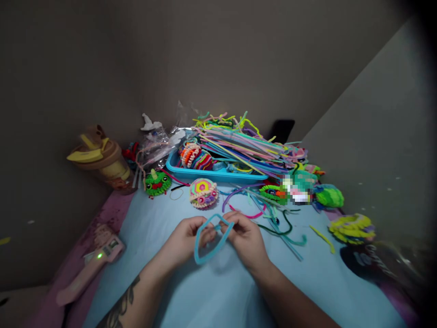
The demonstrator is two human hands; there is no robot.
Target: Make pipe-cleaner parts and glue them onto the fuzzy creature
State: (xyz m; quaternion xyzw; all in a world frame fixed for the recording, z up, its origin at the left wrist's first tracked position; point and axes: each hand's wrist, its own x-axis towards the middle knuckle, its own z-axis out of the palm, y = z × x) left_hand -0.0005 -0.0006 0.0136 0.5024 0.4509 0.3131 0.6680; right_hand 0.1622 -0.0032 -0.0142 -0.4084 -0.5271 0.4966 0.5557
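Observation:
A light-blue pipe cleaner (209, 260), bent into an angular loop, is held between my two hands above the blue cloth. My left hand (186, 240) pinches it on the left side, fingers closed near its middle. On the other side my right hand (246, 238) grips the loop's upper right corner between thumb and fingers. A small part of the pipe cleaner shows between the fingertips; its exact shape there is blurred. Just beyond the hands sits a round multicoloured pipe-cleaner ball (204, 193). Left of it is a green pipe-cleaner figure (158, 183) with eyes.
A blue tray (218, 175) at the back holds colourful pieces, with a heap of pipe cleaners (239, 141) behind. Loose pipe cleaners (287, 241) lie to the right. A pink glue gun (92, 266) with a green light rests at left, below a brown-lidded cup (107, 161).

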